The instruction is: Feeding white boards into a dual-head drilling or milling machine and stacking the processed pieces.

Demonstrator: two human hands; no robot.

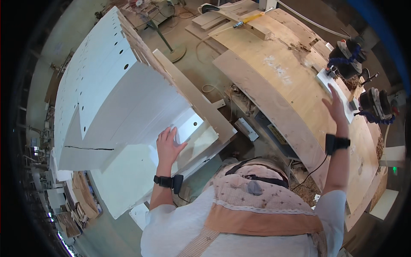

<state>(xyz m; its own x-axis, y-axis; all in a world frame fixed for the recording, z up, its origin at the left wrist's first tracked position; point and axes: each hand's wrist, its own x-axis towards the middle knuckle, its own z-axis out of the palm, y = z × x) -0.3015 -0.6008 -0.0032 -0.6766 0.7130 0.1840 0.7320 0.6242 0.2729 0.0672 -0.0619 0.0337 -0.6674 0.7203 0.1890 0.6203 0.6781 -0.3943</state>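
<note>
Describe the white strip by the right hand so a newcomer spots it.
On the right is a big wooden bench. Near its right edge, partly hidden by the right hand, lies the strip. It is flat and white; neighbouring units are bulky and black.

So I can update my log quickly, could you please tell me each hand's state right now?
Left hand: open, spread over the white panels; contact unclear.
Right hand: open, extended at the white strip; contact unclear.
</note>
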